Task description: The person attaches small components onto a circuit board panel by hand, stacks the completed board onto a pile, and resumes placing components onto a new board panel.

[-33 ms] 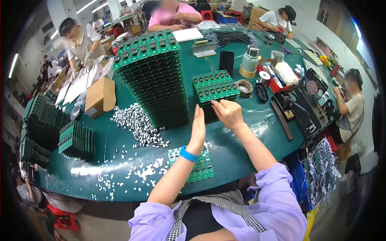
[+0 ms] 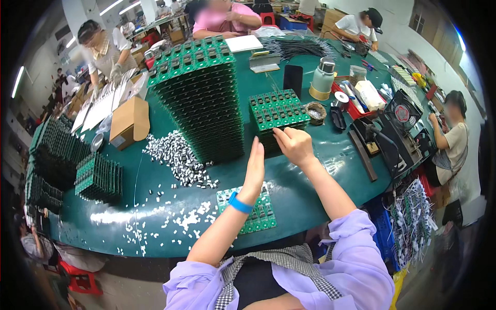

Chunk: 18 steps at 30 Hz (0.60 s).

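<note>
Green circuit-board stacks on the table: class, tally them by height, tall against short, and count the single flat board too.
Tall stacks: 1
Short stacks: 1, by the right hand
Single flat boards: 1, under the left hand's wrist
Total: 3

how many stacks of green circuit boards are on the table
5 that I can tell: a tall stack mid-table, a short stack at the right hand, with the left hand beside it, and three at the table's left edge. Some may be hidden.
</note>
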Tool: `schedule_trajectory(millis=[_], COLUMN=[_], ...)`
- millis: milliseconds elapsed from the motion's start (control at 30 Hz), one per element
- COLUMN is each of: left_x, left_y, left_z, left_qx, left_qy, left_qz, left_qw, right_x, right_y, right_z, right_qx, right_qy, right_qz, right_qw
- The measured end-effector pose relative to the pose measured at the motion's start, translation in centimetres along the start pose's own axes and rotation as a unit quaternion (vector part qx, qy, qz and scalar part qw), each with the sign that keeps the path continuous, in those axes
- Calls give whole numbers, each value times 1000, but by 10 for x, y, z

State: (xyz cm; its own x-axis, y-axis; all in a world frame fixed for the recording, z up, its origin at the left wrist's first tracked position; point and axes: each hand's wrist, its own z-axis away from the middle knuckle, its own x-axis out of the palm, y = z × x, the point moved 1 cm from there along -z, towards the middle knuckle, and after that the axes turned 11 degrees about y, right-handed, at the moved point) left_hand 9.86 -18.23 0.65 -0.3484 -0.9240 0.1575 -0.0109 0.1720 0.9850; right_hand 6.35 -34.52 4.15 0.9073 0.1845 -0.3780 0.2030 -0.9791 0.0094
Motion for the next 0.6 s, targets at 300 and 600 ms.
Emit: schedule_trajectory(millis=[300, 600], left_x=[-123, -148], left_y=[22, 16], left_z=[50, 41], left_qx=[191, 282], left_qy=[104, 12], left_qz=[-255, -499], left_qw=[942, 819], right_x=[5, -30], right_y=[3, -43], right_z=[-4, 22], right_qx=[-41, 119], right_qy=[-2, -175], right_qz=[65, -76], right_qw=[997, 974])
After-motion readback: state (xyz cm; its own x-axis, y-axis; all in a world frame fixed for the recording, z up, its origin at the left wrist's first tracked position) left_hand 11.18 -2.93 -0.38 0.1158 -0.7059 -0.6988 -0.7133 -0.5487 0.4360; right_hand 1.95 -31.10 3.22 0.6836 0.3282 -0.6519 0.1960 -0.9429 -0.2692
